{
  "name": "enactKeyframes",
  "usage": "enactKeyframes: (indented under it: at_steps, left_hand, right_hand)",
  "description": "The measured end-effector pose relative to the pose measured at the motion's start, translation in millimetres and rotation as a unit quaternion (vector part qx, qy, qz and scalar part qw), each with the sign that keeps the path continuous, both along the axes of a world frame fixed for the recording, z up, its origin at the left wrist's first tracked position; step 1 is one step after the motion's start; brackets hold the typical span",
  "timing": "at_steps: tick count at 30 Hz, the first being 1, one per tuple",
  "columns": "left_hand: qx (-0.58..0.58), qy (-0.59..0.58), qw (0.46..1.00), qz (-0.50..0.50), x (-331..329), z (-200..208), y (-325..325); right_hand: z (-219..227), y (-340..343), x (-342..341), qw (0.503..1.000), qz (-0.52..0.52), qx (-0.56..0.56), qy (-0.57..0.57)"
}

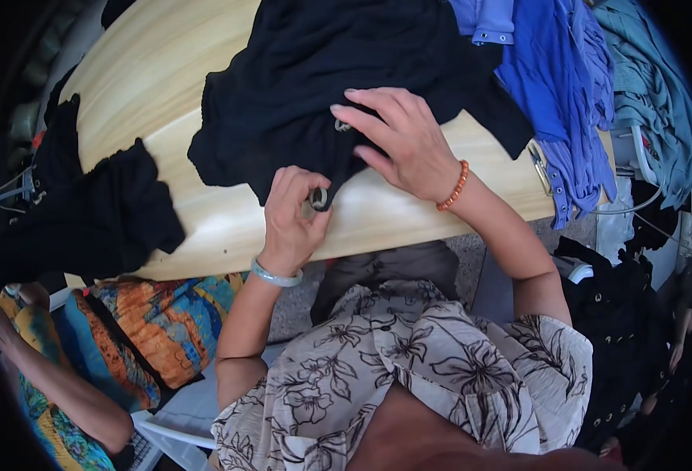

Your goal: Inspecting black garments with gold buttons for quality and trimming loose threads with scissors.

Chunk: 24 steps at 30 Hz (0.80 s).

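A black garment [299, 86] lies spread over the far half of the wooden table. My left hand [289, 216] is closed on its near edge, where a dark fold and a round metal ring [319, 198] show between thumb and fingers. Just right of it, my right hand [412, 145] rests over the garment with its fingers apart. Beside those fingertips a small metal eyelet [342, 124] shows on the black cloth. The underside of the right palm is hidden.
Blue and violet garments with eyelets [550, 102] hang over the table's right end, a pair of small snips [540, 169] beside them. Another black garment [102, 212] lies at the left. Teal cloth [652, 102] hangs far right. Another person's arm [63, 385] is at lower left.
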<state>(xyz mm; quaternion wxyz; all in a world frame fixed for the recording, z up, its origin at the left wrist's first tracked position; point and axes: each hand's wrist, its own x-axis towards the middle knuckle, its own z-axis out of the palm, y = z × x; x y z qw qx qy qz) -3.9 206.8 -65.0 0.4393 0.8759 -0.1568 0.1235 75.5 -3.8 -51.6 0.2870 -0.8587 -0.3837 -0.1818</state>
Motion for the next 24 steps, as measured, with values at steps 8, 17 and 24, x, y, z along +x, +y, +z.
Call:
enactKeyframes:
  at_steps: [8,17,24]
  left_hand:
    - [-0.030,-0.036,0.997,0.067,-49,2,24]
    - [-0.052,-0.086,0.994,0.038,-36,29,23]
    - [-0.154,-0.188,0.959,0.147,57,56,91]
  right_hand:
    - [-8,30,-17,0.998,0.028,0.004,-0.063]
    - [2,23,23,0.987,-0.036,-0.104,-0.114]
    - [54,50,119,0.966,-0.136,-0.134,-0.173]
